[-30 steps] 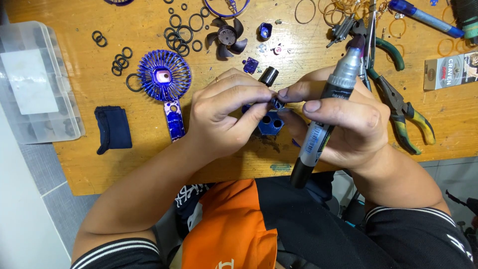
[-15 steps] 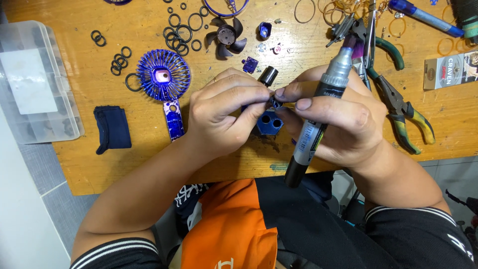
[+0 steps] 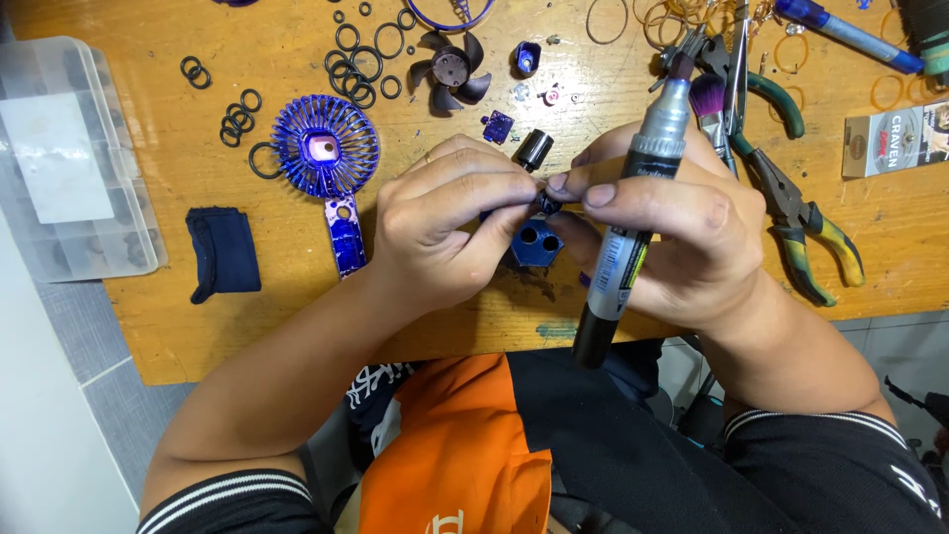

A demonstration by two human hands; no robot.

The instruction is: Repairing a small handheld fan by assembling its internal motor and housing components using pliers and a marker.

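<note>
Over the front middle of the wooden table (image 3: 297, 326), my left hand (image 3: 450, 222) pinches a small dark part (image 3: 546, 203) at its fingertips. My right hand (image 3: 672, 237) meets it there with thumb and forefinger and also grips a grey and black pen-shaped rotary tool (image 3: 633, 218), its tip pointing away from me. A blue block with two round holes (image 3: 535, 243) sits just under the fingers. A blue fan guard with a handle (image 3: 326, 158) lies left of my left hand. A black fan blade (image 3: 450, 69) lies beyond it.
Several black rubber rings (image 3: 361, 54) are scattered at the back. A clear plastic organiser box (image 3: 69, 168) stands at the left edge, with a dark folded cloth (image 3: 222, 252) beside it. Pliers with green-yellow handles (image 3: 801, 222) and a small printed box (image 3: 895, 138) lie on the right.
Both hands stay together at the same spot. The rotary tool in my right hand has tilted slightly; my fingers have shifted a little on the small part.
</note>
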